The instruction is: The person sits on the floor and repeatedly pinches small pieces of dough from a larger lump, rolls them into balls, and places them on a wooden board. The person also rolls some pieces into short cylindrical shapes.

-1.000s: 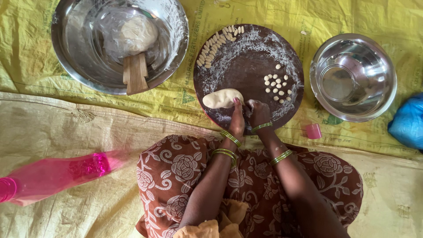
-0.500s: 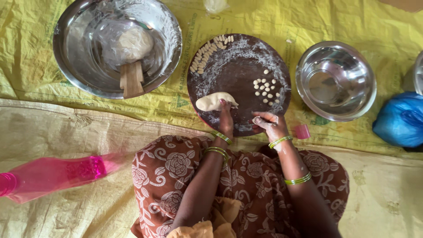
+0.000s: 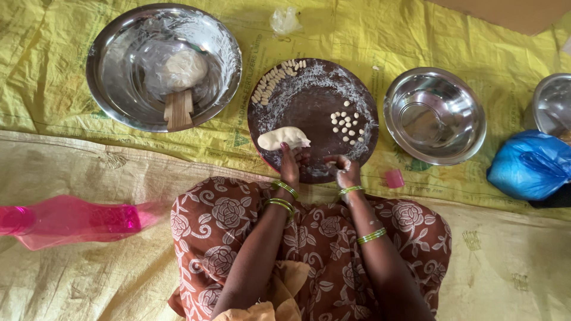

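Head view looks straight down at a person sitting on the floor, lap covered by brown cloth with a pale rose print. A round dark board (image 3: 309,98) dusted with flour lies on a yellow sheet (image 3: 357,35) just in front of the knees. The left hand (image 3: 291,163) rests at the near edge of the board, fingers closed on the near end of a flattened lump of dough (image 3: 279,138) that lies on the board's left half. The right hand (image 3: 345,171) sits just beside it at the board's near rim, fingers curled in and floury; whether it pinches anything I cannot tell. Both wrists carry green bangles.

On the board's right half lies a cluster of small dough balls (image 3: 348,122), apart from the lump. Along the far left rim runs a row of small shaped pieces (image 3: 275,80).

Left of the board stands a large steel basin (image 3: 119,101) holding a ball of dough (image 3: 184,68) and a ridged wooden tool (image 3: 178,110). Right of the board sits an empty steel bowl (image 3: 464,137), then a blue plastic bag (image 3: 529,163). A pink bottle (image 3: 71,220) lies on its side near the left knee
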